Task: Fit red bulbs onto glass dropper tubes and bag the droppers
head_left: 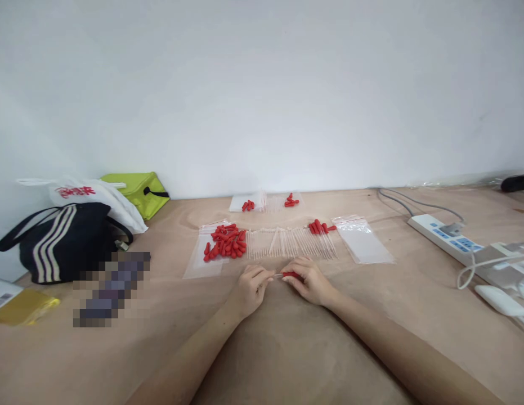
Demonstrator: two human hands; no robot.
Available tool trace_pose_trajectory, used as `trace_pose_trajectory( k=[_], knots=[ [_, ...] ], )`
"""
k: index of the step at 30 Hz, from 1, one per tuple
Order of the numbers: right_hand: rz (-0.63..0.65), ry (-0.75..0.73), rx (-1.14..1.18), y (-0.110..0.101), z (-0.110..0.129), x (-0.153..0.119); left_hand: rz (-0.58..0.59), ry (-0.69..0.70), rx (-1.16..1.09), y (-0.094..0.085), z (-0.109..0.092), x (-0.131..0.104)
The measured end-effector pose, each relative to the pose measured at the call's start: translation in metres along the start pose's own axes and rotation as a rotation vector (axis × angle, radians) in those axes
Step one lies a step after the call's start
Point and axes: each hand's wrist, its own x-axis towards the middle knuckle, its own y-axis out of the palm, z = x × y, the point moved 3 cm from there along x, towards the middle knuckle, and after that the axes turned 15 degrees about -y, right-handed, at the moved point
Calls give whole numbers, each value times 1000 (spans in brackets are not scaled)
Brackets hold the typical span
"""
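Near the middle of the table, my left hand point(252, 286) pinches a thin clear glass dropper tube point(278, 275). My right hand point(311, 283) is closed on a red rubber dropper bulb point(291, 274); the tube's end meets it, but how deep it sits inside I cannot tell. Just beyond my hands lies a row of clear dropper tubes point(272, 243), with several red bulbs point(319, 227) at its right end. A heap of loose red bulbs point(224, 243) rests to the left on a clear zip bag point(198, 265).
Another zip bag point(366, 243) lies right of the row. Small groups of red bulbs point(248, 206) sit near the wall. A power strip point(443, 236) with cables and a white adapter point(500, 300) stands right. At left are a black bag point(76, 242), a white plastic bag point(122, 205) and a green box-shaped bag point(137, 191).
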Motion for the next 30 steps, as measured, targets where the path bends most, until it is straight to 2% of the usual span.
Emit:
trace_pose_trajectory(
  k=[4, 6, 8, 10, 13, 16, 19, 21, 24, 27, 30],
  knots=[
    [-315, 250, 371, 6, -9, -1, 15, -76, -104, -1, -4, 3],
    [-405, 313, 490, 10, -12, 0, 49, -60, -135, -3, -6, 3],
    [-465, 350, 511, 5, -17, 2, 68, -43, -154, -5, -7, 3],
    [-533, 402, 452, -11, -28, 4, 65, -55, -156, -7, -5, 3],
    [-611, 502, 288, -53, -54, 1, 63, -113, -116, -6, 0, 3],
    [-570, 623, -29, -98, -79, -7, 78, -130, -76, -4, 2, 3],
    [-392, 721, -303, -121, -97, -12, 96, -116, -55, -2, 2, 3],
    [-299, 741, -380, -121, -104, -10, 101, -112, -51, -2, 1, 3],
    [-202, 730, -442, -110, -110, -5, 102, -110, -50, -2, 0, 3],
    [-146, 724, -473, -100, -116, -2, 106, -112, -45, -1, 1, 3],
    [-115, 730, -509, -100, -120, -5, 116, -117, -38, 0, 1, 3]
  ],
)
